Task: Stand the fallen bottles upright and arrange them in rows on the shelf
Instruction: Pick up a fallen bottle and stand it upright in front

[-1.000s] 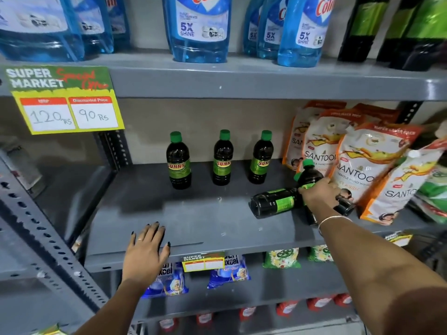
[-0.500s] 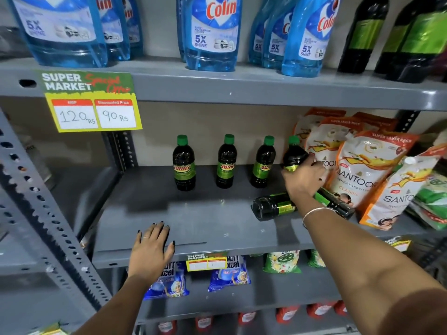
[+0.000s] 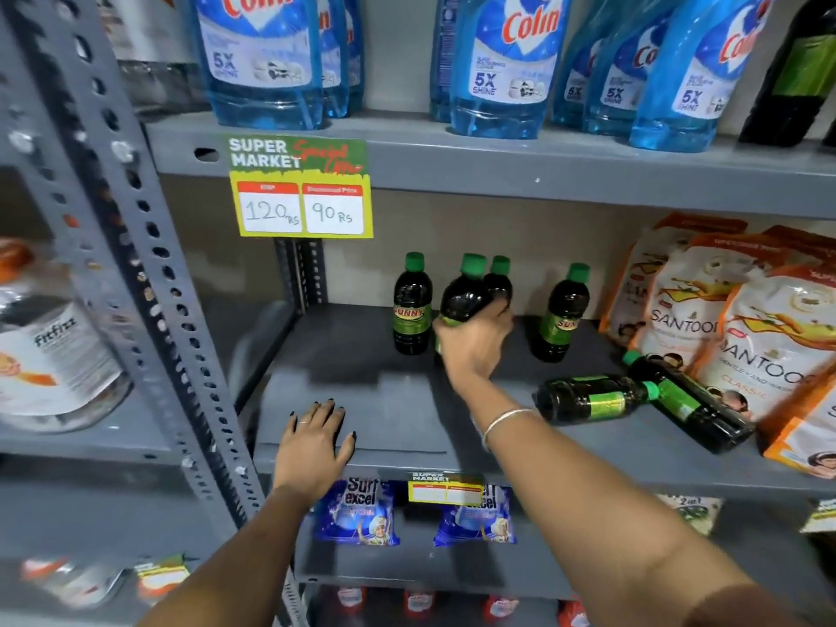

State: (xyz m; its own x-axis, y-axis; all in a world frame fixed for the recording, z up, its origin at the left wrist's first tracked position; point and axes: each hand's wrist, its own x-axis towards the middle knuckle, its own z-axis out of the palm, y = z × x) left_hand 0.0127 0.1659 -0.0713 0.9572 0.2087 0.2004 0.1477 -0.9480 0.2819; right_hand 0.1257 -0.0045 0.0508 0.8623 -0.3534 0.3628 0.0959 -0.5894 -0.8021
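Observation:
Three dark green-capped bottles stand at the back of the grey shelf [image 3: 371,400]: the left one [image 3: 410,305], the middle one [image 3: 499,278] partly hidden, and the right one [image 3: 561,314]. My right hand [image 3: 472,343] grips a fourth bottle [image 3: 463,294] by its body, upright and slightly tilted, in front of the middle one. Two more bottles lie on their sides at the right: one [image 3: 592,398] pointing right, another [image 3: 692,407] slanting against the pouches. My left hand [image 3: 314,443] rests flat on the shelf's front edge, fingers spread.
Orange and white soap pouches [image 3: 733,328] crowd the shelf's right end. Blue cleaner bottles [image 3: 502,61] line the shelf above, with a price tag [image 3: 301,187] hanging from it. A perforated grey upright [image 3: 135,246] stands at the left. Detergent packets [image 3: 357,513] sit on the shelf below.
My right hand has carried the bottle leftward from beside the pouches to a spot in front of the middle standing bottle. The view has swung right; my left hand has stayed on the shelf edge.

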